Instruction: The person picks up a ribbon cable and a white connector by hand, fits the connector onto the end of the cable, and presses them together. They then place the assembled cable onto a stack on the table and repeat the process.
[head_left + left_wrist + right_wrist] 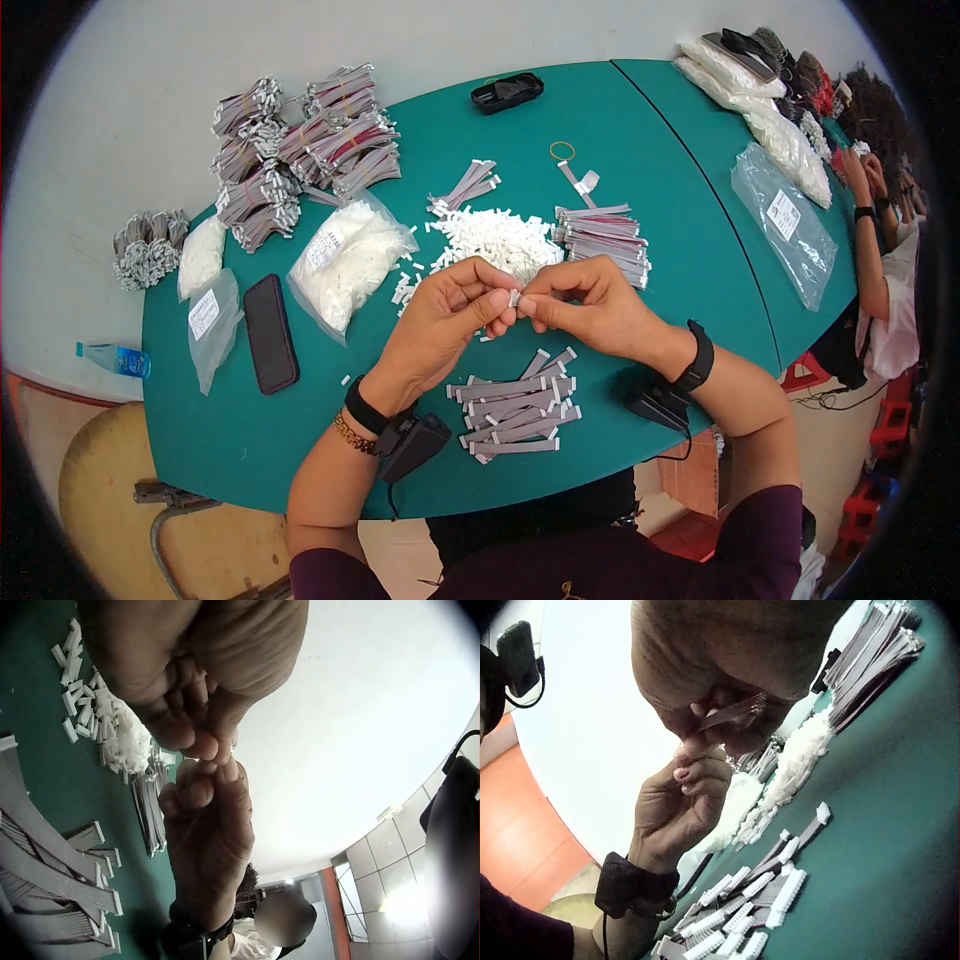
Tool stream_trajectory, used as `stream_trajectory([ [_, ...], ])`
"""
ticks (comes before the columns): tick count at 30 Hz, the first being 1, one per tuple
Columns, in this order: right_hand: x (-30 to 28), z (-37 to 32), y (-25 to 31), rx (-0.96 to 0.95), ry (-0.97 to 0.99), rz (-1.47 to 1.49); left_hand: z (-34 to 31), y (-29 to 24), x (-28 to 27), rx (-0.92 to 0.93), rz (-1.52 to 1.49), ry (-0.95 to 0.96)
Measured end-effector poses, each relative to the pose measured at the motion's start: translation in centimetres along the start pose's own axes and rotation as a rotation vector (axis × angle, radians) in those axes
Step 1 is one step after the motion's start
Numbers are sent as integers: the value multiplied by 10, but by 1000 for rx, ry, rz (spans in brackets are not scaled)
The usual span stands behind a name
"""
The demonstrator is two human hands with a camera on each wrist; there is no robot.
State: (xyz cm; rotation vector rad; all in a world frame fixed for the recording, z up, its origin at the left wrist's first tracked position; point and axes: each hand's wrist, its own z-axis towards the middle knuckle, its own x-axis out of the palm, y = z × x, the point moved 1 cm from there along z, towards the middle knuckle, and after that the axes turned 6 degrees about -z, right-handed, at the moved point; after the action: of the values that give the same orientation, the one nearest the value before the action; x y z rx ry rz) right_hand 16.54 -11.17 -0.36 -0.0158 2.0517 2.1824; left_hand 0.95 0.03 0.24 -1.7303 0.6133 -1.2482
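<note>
Fingertip to fingertip, my left hand and right hand meet over the table. Between them sits a small white connector, pinched by the left thumb and fingers. The right hand pinches a short grey ribbon cable, whose loose wire ends show under the palm in the right wrist view. Behind the hands spreads a heap of white connectors. Nearer my body lies a pile of ribbon cables with white ends. A bundle of cables lies beyond the right hand.
On the green table, a bag of white connectors and a phone lie left. Stacked cable bundles stand behind them. A clear plastic bag lies right, near another person's arm. A black case rests at the back.
</note>
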Motion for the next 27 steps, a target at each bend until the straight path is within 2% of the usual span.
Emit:
stream_trajectory([
  [18, 0, 0, 1, 11, 7, -11, 0, -1, 1, 12, 18, -3],
  [27, -1, 1, 4, 26, 16, -1, 1, -3, 3, 78, 173, -10],
])
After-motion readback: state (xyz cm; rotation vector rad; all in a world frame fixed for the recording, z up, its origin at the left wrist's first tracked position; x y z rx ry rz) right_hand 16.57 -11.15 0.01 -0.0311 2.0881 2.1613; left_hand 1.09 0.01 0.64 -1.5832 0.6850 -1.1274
